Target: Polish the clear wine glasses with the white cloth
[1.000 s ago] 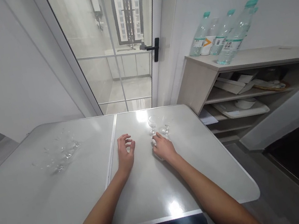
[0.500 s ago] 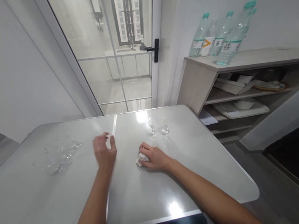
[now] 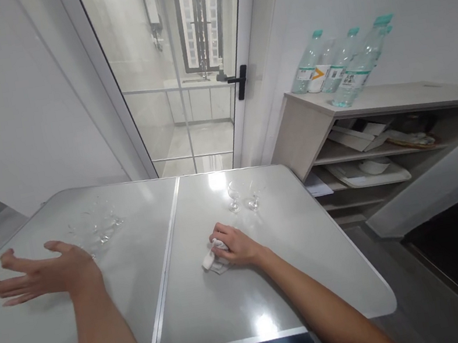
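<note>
My right hand (image 3: 237,245) is closed on a crumpled white cloth (image 3: 213,262), pressed near the tabletop right of the metal seam. With fingers spread and nothing in it, my left hand (image 3: 51,271) hovers over the left part of the table. It partly hides a cluster of clear stemmed glasses (image 3: 104,232) behind it. Beyond my right hand, two clear glasses stand upright side by side, the left glass (image 3: 233,197) and the right glass (image 3: 253,199). The transparent outlines in the cluster are hard to separate.
The pale glossy table (image 3: 309,275) has a metal seam (image 3: 164,283) across it. A glass door (image 3: 159,125) with a black handle (image 3: 242,81) stands beyond. At right, an open shelf unit (image 3: 314,127) carries several plastic bottles (image 3: 348,82), with papers and trays inside.
My left hand has swung left from near the seam to beside the glass cluster, fingers spreading wider. My right hand has stayed nearly in place, and more of the cloth shows.
</note>
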`<state>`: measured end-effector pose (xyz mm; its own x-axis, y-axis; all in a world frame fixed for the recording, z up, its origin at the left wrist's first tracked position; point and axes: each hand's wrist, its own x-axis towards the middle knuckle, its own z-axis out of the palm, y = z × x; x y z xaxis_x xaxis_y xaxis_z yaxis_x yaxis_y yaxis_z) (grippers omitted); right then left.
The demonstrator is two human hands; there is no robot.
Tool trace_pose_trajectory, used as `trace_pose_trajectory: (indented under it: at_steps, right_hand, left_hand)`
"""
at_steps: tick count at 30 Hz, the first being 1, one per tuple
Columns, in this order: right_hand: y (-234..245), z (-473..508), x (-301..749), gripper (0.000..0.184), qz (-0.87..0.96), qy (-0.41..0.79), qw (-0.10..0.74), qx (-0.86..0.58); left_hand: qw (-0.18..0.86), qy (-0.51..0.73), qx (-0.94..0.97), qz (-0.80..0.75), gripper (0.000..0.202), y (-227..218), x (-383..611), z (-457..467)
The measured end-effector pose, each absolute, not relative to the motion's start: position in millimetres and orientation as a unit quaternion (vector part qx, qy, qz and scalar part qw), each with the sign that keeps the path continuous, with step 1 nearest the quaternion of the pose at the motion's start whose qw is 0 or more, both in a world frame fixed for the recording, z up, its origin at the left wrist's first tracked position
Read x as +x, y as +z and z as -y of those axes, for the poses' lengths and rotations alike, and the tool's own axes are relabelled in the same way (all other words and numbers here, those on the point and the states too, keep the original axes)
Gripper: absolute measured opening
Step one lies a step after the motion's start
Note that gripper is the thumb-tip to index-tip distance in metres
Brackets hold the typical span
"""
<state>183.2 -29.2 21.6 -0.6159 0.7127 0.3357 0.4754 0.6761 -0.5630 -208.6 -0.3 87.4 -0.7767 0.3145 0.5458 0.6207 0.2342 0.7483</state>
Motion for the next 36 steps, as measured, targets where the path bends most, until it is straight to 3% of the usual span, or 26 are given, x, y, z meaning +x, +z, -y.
trace_pose_trajectory:
  at_steps: [3,11,22,25,30,34,36]
  right_hand:
    - [19.6,28.6,183.5,0.011,0.876,0.216,0.278,-0.330]
    - [14.1,26.2,182.9,0.008,0.875,0.225,0.290,-0.315]
    - [15.2,27.2,180.5,0.007,0.869,0.241,0.286,-0.323]
    - [18.1,28.5,180.3,0.010,0.868,0.247,0.291,-0.319]
    - [22.2,30.0,178.8,0.014,0.801,0.344,0.345,-0.348]
    - [22.3,25.5,177.2,0.015,0.637,0.485,0.439,-0.408]
    - [23.6,23.0,177.8,0.019,0.535,0.558,0.486,-0.408]
  left_hand:
    - [0.141,-0.503,-0.185,0.833,0.057,73.3,-219.5,-10.3]
    - [0.084,-0.466,-0.178,0.863,0.040,62.9,-229.2,-24.4]
    - [0.027,-0.422,-0.194,0.885,0.093,67.3,-221.1,-23.6]
    - [0.007,-0.417,-0.190,0.889,0.092,62.3,-227.0,-24.0]
    - [0.065,-0.513,-0.185,0.836,0.066,68.4,-224.0,-17.9]
    - [0.177,-0.651,-0.292,0.678,0.055,86.1,-200.8,-11.7]
    - [0.114,-0.722,-0.342,0.591,0.058,92.4,-180.7,-12.7]
